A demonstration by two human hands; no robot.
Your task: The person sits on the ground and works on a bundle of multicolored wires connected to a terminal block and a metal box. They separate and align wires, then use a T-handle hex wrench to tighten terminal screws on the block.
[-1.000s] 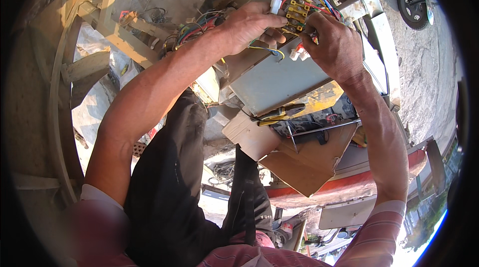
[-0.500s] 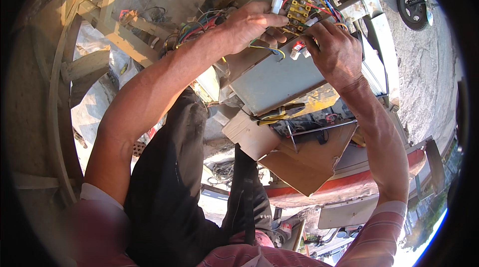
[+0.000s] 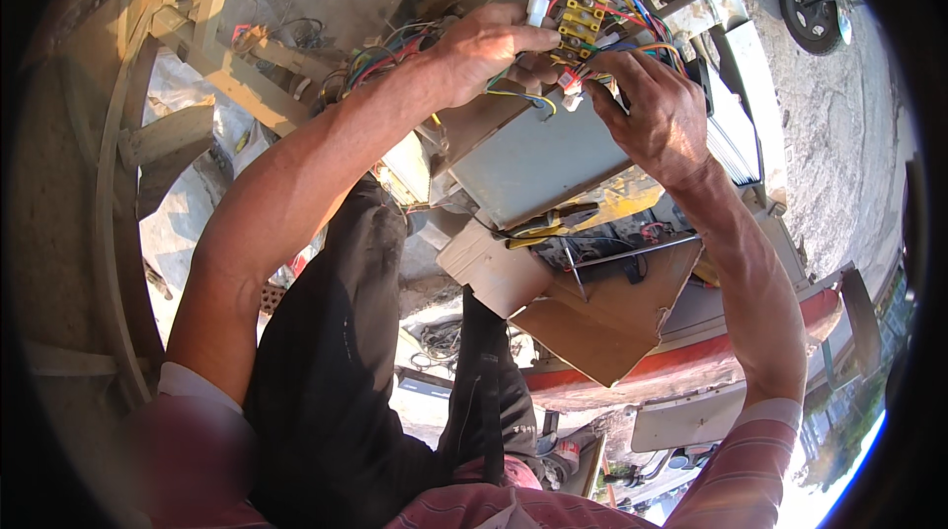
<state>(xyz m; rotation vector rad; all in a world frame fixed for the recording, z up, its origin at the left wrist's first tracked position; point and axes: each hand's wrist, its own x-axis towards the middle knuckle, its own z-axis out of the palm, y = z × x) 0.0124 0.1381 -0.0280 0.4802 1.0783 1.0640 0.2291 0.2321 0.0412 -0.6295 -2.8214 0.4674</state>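
Observation:
A yellow fuse block (image 3: 581, 23) with metal contacts is held up over an open metal housing. My left hand (image 3: 494, 50) has its thumb against the block's left edge, fingers curled underneath and partly hidden. Beside that thumb a white plastic connector (image 3: 536, 8) sticks up. At the block's lower right, my right hand (image 3: 654, 114) has its fingers closed on thin wires; the fingertips are partly hidden. Just left of them hangs a small red-and-white connector (image 3: 570, 81). A yellow and blue wire (image 3: 528, 95) loops below my left hand.
Below the hands lies a grey metal panel (image 3: 543, 163). Nearer are yellow-handled pliers (image 3: 553, 223), a T-shaped metal tool (image 3: 632, 250) and torn cardboard (image 3: 602, 331). Coloured wires (image 3: 390, 50) bunch at the left, beside a metal frame (image 3: 232, 84). A motorbike wheel (image 3: 810, 10) stands far right.
The red-and-white connector has shifted left and slightly up, along with my right hand. The fuse block and white connector have moved a little left. My left hand keeps its hold.

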